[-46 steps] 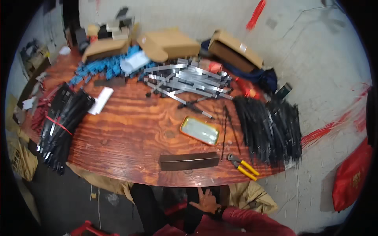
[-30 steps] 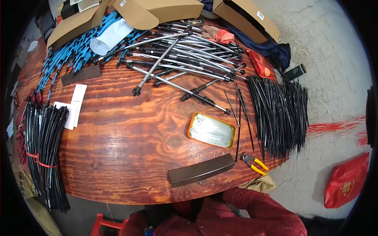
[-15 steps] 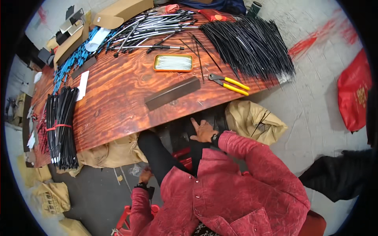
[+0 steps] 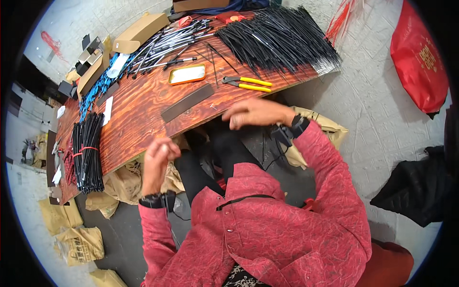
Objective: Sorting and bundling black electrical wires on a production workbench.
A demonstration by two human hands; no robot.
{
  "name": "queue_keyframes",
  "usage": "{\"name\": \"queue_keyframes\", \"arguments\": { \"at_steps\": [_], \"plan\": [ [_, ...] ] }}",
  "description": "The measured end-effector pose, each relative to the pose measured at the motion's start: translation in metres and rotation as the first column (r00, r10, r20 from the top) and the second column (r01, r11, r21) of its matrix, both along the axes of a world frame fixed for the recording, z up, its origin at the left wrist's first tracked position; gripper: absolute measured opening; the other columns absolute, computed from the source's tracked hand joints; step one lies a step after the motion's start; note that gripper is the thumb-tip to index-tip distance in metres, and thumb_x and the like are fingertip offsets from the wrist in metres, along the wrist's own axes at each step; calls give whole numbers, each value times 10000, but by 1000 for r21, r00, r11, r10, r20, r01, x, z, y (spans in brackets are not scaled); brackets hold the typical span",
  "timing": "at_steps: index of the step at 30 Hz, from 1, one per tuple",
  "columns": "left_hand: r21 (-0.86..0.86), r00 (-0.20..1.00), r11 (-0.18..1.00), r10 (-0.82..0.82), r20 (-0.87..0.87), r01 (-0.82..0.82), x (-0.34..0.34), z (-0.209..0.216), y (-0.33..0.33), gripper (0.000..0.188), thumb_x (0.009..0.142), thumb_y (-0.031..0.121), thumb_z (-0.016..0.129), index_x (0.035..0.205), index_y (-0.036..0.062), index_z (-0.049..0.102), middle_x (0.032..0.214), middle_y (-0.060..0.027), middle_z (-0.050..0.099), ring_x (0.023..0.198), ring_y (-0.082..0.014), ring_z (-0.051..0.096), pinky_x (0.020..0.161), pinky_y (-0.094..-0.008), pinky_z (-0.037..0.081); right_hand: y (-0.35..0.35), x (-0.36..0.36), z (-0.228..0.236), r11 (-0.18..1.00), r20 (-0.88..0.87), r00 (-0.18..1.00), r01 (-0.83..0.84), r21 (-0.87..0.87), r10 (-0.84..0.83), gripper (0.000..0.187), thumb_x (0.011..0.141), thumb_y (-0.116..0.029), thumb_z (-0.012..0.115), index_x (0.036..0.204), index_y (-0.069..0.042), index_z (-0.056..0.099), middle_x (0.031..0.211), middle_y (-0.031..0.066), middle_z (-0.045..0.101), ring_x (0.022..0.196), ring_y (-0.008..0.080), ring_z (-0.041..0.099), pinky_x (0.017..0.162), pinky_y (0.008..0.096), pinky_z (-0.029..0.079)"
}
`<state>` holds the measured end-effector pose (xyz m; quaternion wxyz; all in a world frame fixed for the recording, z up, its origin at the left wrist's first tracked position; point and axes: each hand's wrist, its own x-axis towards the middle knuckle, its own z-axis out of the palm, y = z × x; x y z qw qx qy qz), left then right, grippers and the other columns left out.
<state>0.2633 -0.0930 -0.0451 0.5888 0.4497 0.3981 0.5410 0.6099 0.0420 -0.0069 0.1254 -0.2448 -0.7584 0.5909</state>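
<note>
Both my hands are raised at the near edge of the wooden table. My left hand has its fingers curled together; nothing shows in them. To the right, my right hand is loosely bent, thumb apart from the fingers, with nothing in it. Just beyond it lie yellow-handled pliers. A flat dark brown bar rests on the tabletop between and beyond my hands. Behind the bar is a shallow tin of thin, pale pieces.
Black rods are heaped at the far right, silvery rods at the back. A tied black bundle lies at the left edge. Blue pieces lie near cardboard boxes. Paper sacks sit below the table.
My two hands have risen from beside and on my legs to the table's near edge. The view has shifted, and the tabletop things appear higher and mostly further left.
</note>
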Motion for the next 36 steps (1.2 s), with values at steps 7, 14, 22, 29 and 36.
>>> {"name": "queue_keyframes", "arguments": {
  "at_steps": [7,14,22,29,36],
  "plan": [
    [158,986,976,159,-50,-150,9,8,80,189,964,111,597,1129,19,617,958,-60,646,888,-152,622,816,-284,500,22,21,-8,962,-29,963,269,52,-268,319,967,-185,577,1201,27,622,1003,87,689,893,138,660,818,281,538],
    [330,746,943,181,-641,54,16,-34,106,136,961,51,573,1058,11,661,953,-33,639,887,-99,586,803,-243,464,-6,54,-46,953,204,956,247,-172,-211,316,968,-180,572,1201,29,616,1033,92,679,907,132,659,803,269,541],
    [459,817,874,144,-558,159,8,-35,117,107,913,9,597,987,-13,671,931,-93,660,895,-177,642,796,-286,491,-80,156,-204,937,832,469,29,-349,296,594,883,-460,687,1319,-78,558,1107,127,656,1026,235,627,784,348,538],
    [415,771,874,78,-632,252,8,-24,116,141,848,-25,615,980,-1,661,958,-124,654,936,-275,647,817,-356,497,-175,116,-186,361,598,632,477,-801,493,670,892,-510,667,1354,-51,509,1005,110,708,831,247,675,680,369,543],
    [249,679,914,-40,-733,322,4,-22,132,167,813,-21,651,967,39,682,968,-107,652,945,-299,622,834,-385,482,-254,173,-170,126,263,479,299,-946,838,433,950,-389,614,1161,-13,652,901,170,738,842,177,696,737,367,559]
  ]
}}
